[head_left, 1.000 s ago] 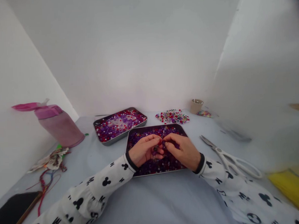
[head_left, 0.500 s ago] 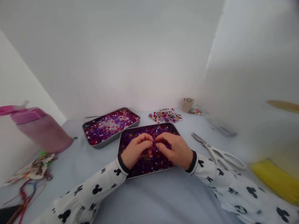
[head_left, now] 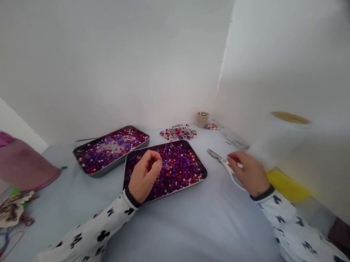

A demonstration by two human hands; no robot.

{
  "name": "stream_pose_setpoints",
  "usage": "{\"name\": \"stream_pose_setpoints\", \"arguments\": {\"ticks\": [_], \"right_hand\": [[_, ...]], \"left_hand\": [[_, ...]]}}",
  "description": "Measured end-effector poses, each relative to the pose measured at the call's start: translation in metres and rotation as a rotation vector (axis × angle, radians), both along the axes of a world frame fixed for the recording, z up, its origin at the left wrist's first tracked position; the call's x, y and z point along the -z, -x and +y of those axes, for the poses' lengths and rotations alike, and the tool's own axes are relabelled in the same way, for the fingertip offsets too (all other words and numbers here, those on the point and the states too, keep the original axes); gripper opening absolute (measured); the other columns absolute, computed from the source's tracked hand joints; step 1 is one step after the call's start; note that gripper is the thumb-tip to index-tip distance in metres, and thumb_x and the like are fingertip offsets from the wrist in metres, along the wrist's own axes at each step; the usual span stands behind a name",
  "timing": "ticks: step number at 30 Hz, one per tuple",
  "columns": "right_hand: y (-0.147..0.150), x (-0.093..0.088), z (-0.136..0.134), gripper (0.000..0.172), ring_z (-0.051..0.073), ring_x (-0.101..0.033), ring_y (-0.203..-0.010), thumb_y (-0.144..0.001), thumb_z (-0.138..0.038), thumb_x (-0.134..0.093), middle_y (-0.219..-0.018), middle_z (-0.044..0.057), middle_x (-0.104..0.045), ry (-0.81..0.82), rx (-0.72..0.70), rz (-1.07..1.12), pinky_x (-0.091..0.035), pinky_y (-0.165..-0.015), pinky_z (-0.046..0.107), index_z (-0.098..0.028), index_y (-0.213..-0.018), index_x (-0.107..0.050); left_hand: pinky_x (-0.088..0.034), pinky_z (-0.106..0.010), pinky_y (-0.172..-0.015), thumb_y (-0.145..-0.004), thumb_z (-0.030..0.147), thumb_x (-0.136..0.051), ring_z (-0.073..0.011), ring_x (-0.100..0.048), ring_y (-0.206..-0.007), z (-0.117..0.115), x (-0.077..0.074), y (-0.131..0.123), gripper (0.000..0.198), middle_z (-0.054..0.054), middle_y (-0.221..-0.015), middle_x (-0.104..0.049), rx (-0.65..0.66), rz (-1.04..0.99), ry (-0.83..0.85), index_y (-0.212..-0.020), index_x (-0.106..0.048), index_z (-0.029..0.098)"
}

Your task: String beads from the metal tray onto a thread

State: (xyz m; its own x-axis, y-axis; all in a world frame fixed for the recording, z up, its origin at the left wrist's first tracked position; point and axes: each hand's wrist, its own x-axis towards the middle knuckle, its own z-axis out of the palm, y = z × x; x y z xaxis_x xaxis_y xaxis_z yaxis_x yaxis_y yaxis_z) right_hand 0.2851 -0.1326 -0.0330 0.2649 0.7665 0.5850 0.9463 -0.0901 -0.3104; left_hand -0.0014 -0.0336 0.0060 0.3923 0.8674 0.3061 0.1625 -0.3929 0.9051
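Observation:
My left hand point(head_left: 146, 172) is closed in a pinch over the left part of the near bead tray point(head_left: 166, 196). A thin thread point(head_left: 164, 150) rises from its fingertips. The tray holds many purple, red and white beads point(head_left: 179, 163). Off to the right, my right hand point(head_left: 249, 172) hangs at the handles of white-handled scissors point(head_left: 225, 163), thumb and fingers slightly apart. The scissors lie with their blades toward the back left. Part of their handles is hidden behind this hand, and whether it touches them is unclear.
Behind on the left stands a second bead tray point(head_left: 113, 149). Loose beads point(head_left: 179, 132) are heaped at the back, near a small beige cup point(head_left: 202, 119). A pink bottle point(head_left: 21, 162) and tangled cords point(head_left: 6, 242) are at the left; a yellow item point(head_left: 287, 186) lies right.
My hands have parted. The right one has let go at the pinch and moved right to the scissors, while the left stays pinched over the tray. The view has turned right.

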Motion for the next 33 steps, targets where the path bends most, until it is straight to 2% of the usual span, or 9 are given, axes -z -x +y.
{"name": "stream_pose_setpoints", "arguments": {"ticks": [1, 3, 6, 8, 14, 20, 28, 33], "right_hand": [[-0.011, 0.008, -0.007, 0.023, 0.024, -0.056, -0.082, -0.081, -0.030, -0.049, -0.088, 0.011, -0.062, 0.035, 0.074, -0.085, -0.043, -0.073, 0.035, -0.014, -0.092, -0.061], [-0.028, 0.024, -0.018, 0.033, 0.028, -0.055, -0.088, -0.081, -0.035, -0.050, -0.092, 0.015, -0.062, 0.145, 0.130, -0.228, -0.042, -0.078, 0.040, -0.011, -0.101, -0.060], [-0.038, 0.042, -0.027, 0.034, 0.028, -0.055, -0.091, -0.085, -0.034, -0.044, -0.094, 0.016, -0.063, 0.290, 0.119, -0.290, -0.041, -0.079, 0.041, -0.011, -0.104, -0.060], [-0.038, 0.046, -0.030, 0.036, 0.028, -0.055, -0.094, -0.086, -0.034, -0.042, -0.096, 0.016, -0.063, 0.321, 0.110, -0.295, -0.040, -0.081, 0.040, -0.011, -0.106, -0.060], [-0.037, 0.047, -0.037, 0.042, 0.030, -0.053, -0.094, -0.082, -0.042, -0.045, -0.102, 0.016, -0.060, 0.314, 0.144, -0.319, -0.041, -0.080, 0.041, -0.011, -0.107, -0.059], [-0.039, 0.048, -0.041, 0.040, 0.030, -0.056, -0.086, -0.083, -0.044, -0.043, -0.091, 0.014, -0.062, 0.362, 0.147, -0.328, -0.042, -0.073, 0.041, -0.015, -0.104, -0.061], [-0.033, 0.041, -0.037, 0.036, 0.027, -0.056, -0.080, -0.084, -0.038, -0.042, -0.084, 0.013, -0.061, 0.360, 0.073, -0.335, -0.042, -0.070, 0.037, -0.014, -0.105, -0.060], [-0.032, 0.035, -0.030, 0.032, 0.025, -0.057, -0.073, -0.082, -0.031, -0.043, -0.077, 0.010, -0.060, 0.409, 0.091, -0.319, -0.040, -0.064, 0.033, -0.017, -0.105, -0.060]], "left_hand": [[-0.033, -0.019, -0.048, -0.081, 0.025, -0.045, -0.0081, -0.041, -0.050, 0.001, 0.001, 0.000, 0.005, 0.006, -0.058, -0.043, -0.002, -0.035, -0.001, -0.081, -0.045, 0.020], [-0.034, -0.019, -0.048, -0.082, 0.025, -0.045, -0.0080, -0.041, -0.050, 0.003, 0.002, 0.000, 0.005, 0.006, -0.059, -0.044, -0.003, -0.084, -0.001, -0.081, -0.045, 0.019], [-0.034, -0.019, -0.048, -0.081, 0.023, -0.047, -0.0076, -0.041, -0.049, 0.005, 0.003, 0.001, 0.005, 0.006, -0.057, -0.044, -0.001, -0.118, 0.001, -0.079, -0.045, 0.019], [-0.034, -0.019, -0.047, -0.080, 0.023, -0.048, -0.0073, -0.041, -0.047, 0.005, 0.003, 0.001, 0.005, 0.006, -0.055, -0.044, -0.004, -0.152, 0.003, -0.079, -0.045, 0.018], [-0.033, -0.018, -0.043, -0.080, 0.025, -0.049, -0.0069, -0.041, -0.044, 0.015, 0.006, 0.002, 0.008, 0.007, -0.051, -0.043, -0.033, -0.268, 0.072, -0.077, -0.044, 0.019], [-0.032, -0.016, -0.042, -0.078, 0.026, -0.051, -0.0059, -0.040, -0.043, 0.024, 0.011, 0.003, 0.010, 0.007, -0.051, -0.044, -0.064, -0.345, 0.161, -0.075, -0.044, 0.019], [-0.032, -0.016, -0.041, -0.077, 0.026, -0.052, -0.0056, -0.040, -0.041, 0.020, 0.010, 0.003, 0.010, 0.007, -0.049, -0.044, -0.049, -0.318, 0.144, -0.076, -0.045, 0.018], [-0.032, -0.016, -0.041, -0.077, 0.026, -0.051, -0.0057, -0.040, -0.040, 0.020, 0.009, 0.002, 0.009, 0.008, -0.048, -0.044, -0.057, -0.311, 0.148, -0.075, -0.045, 0.019]]}}
